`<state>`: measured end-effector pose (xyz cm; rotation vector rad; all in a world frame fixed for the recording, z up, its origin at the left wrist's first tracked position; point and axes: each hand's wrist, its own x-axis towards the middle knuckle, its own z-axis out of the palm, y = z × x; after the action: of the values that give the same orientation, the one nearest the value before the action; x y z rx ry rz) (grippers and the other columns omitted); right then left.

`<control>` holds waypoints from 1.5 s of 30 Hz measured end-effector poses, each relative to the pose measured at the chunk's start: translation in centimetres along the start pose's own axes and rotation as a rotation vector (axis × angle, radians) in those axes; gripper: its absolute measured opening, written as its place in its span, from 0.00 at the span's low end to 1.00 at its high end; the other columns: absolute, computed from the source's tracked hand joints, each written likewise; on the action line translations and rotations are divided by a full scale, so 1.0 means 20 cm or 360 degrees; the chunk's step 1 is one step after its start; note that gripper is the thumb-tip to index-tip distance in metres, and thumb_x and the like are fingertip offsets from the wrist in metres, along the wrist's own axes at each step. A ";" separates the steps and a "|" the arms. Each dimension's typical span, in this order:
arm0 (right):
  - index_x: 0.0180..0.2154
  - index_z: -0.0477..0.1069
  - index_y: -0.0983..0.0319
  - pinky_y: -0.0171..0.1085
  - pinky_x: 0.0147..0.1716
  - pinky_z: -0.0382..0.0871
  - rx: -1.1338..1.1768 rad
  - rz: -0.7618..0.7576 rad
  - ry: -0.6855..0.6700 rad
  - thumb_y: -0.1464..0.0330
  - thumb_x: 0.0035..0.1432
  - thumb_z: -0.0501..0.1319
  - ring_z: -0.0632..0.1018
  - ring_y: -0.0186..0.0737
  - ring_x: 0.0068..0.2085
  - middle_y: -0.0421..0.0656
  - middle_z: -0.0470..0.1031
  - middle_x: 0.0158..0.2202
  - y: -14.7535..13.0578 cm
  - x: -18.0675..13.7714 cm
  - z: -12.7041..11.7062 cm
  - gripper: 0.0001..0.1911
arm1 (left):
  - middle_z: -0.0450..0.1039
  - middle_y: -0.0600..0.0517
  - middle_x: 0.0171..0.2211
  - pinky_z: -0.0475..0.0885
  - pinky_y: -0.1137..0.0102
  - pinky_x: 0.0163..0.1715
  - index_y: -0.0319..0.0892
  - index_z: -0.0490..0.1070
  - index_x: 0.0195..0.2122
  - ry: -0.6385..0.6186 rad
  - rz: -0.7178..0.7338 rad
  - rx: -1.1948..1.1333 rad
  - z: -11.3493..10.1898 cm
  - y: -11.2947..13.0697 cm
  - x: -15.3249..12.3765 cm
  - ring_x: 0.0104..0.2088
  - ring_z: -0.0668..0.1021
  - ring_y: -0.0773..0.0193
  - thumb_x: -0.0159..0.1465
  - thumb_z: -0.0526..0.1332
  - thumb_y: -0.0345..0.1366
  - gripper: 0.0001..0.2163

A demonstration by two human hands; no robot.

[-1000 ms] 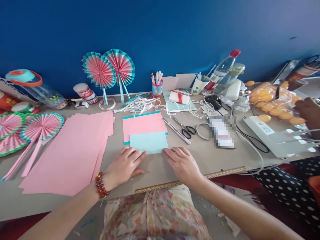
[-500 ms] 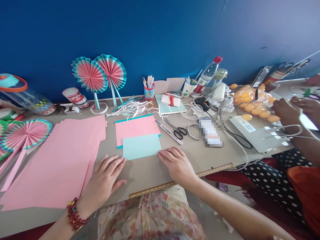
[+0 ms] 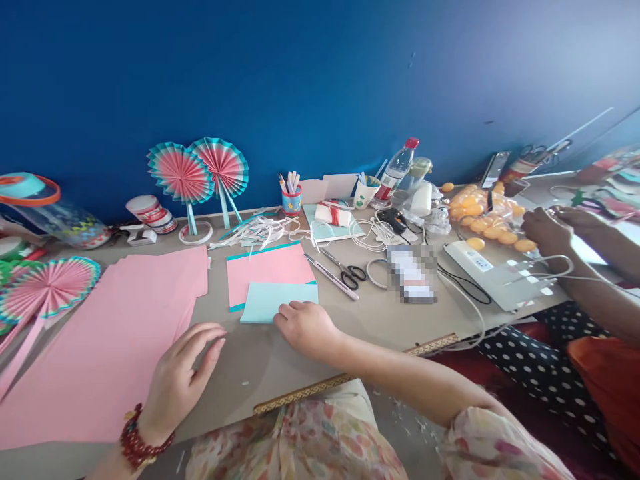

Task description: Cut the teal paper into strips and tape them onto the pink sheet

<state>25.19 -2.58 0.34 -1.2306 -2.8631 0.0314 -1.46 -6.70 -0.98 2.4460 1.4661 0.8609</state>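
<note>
My right hand rests with curled fingers on the near edge of a small light-blue paper sheet, which lies partly over a pink sheet with a teal border. My left hand, with a red bead bracelet on its wrist, hovers with fingers spread at the right edge of a big stack of pink paper and holds nothing.
Scissors and a craft knife lie right of the sheets. Paper fans, a pen cup, white paper strips, a bottle and cables line the back. Another person's hands work at the right beside orange balls.
My left hand left the blue sheet and moved left and nearer to me, to the pink stack. My right hand slid left along the blue sheet's near edge. The view turned right.
</note>
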 end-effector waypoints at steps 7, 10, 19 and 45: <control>0.40 0.70 0.61 0.33 0.33 0.65 0.0543 0.0191 0.0521 0.69 0.67 0.52 0.75 0.35 0.34 0.43 0.76 0.37 -0.04 0.00 0.00 0.08 | 0.76 0.45 0.47 0.77 0.70 0.36 0.43 0.65 0.56 -0.0161 0.0080 -0.0034 0.11 0.17 0.10 0.44 0.81 0.58 0.72 0.53 0.45 0.16; 0.42 0.69 0.61 0.34 0.39 0.68 0.0848 0.0063 0.0708 0.71 0.67 0.51 0.76 0.37 0.39 0.44 0.77 0.38 -0.07 0.00 -0.02 0.08 | 0.77 0.46 0.41 0.77 0.69 0.34 0.42 0.65 0.54 -0.0017 0.0155 -0.0030 0.14 0.22 0.16 0.38 0.81 0.58 0.72 0.54 0.41 0.13; 0.44 0.71 0.60 0.36 0.46 0.70 0.0697 0.0169 0.0833 0.68 0.68 0.54 0.78 0.39 0.45 0.46 0.79 0.42 0.15 -0.19 -0.08 0.09 | 0.77 0.46 0.46 0.74 0.61 0.47 0.44 0.63 0.61 0.0324 0.0370 0.0213 -0.01 0.11 0.30 0.43 0.79 0.57 0.68 0.55 0.25 0.20; 0.58 0.65 0.62 0.46 0.56 0.64 0.0322 0.0007 0.0722 0.55 0.65 0.59 0.71 0.49 0.56 0.52 0.71 0.57 0.16 -0.14 -0.13 0.26 | 0.76 0.48 0.39 0.70 0.63 0.42 0.42 0.74 0.44 0.0231 0.0589 0.0580 0.08 0.14 0.26 0.40 0.75 0.58 0.69 0.56 0.27 0.08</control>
<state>29.52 -2.43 2.88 -1.0462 -2.4021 0.0354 3.29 -3.42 0.95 3.0536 1.3331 0.9199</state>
